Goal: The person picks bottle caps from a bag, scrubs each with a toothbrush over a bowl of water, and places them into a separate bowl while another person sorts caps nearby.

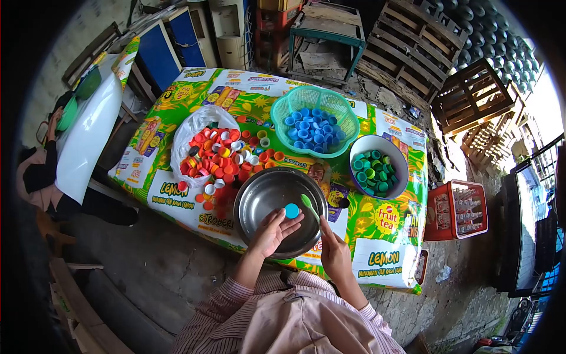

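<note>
Daylight glares at the far right, the floor lies dimmer, and fisheye distortion curves the edges.

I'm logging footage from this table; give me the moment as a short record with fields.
Left hand: light-blue cap at the fingertips
Right hand: green toothbrush
Under the cap: metal bowl
Mint-green basket: blue caps
White-lined bowl: green caps
White plastic bag: mostly red and orange caps, spilling onto the tablecloth

Printed cover: the yellow logo reads "fruit tea". The near-right panel and near-left panel each carry "LEMON" above "MINUMAN TEH RASA LEM…". Lettering right of the latter begins "STROBER". Remaining print: unclear.
</note>
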